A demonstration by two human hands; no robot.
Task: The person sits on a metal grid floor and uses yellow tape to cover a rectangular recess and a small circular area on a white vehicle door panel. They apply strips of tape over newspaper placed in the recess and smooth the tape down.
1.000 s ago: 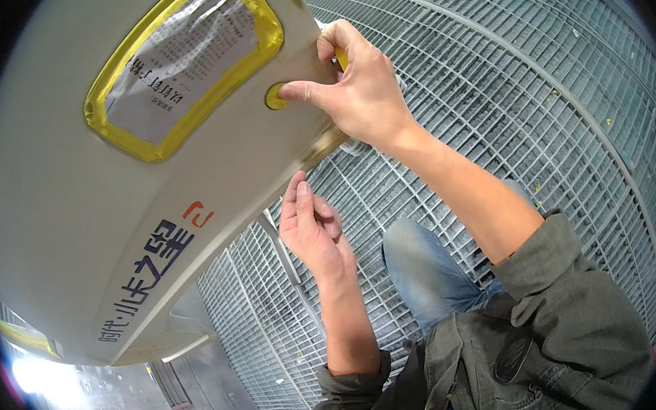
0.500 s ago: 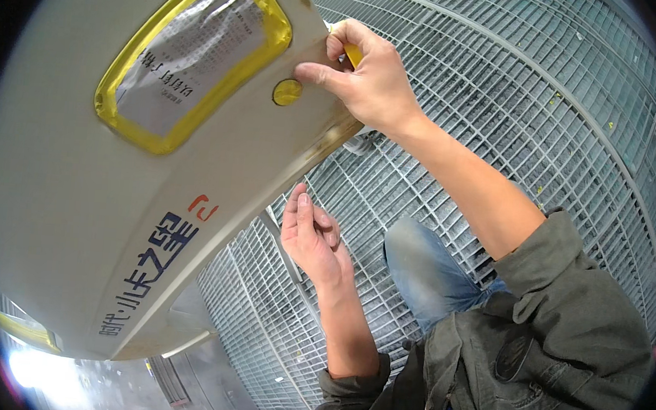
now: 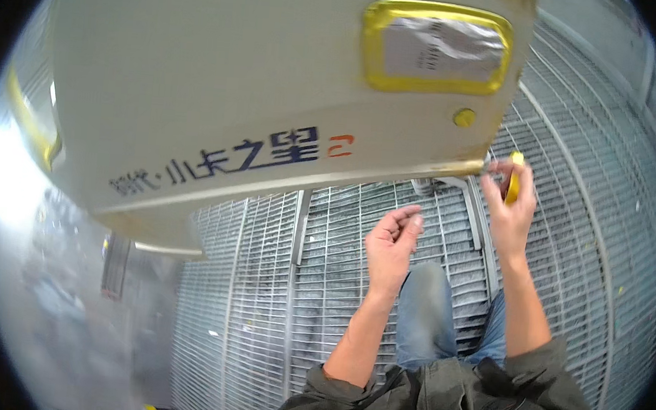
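Observation:
A large off-white vehicle panel fills the upper left. Yellow masking tape frames a paper-covered opening in it, and a round yellow patch sits below that. Just beyond the panel's lower right corner, my right hand is closed around a yellow tape roll; its fingertips are close to the corner, and I cannot tell if they touch it. My left hand is held below the panel's bottom edge, apart from it, with fingers loosely curled in and nothing visible in them.
Metal floor grating lies beneath, with a steel bar across it. My knee is below my hands. A bright light glares at the far left. Beside the grating is a smooth grey floor.
The view has turned, so the panel now lies more level. My right hand has moved from beside the round patch to below the corner. My left hand's fingers have curled in more.

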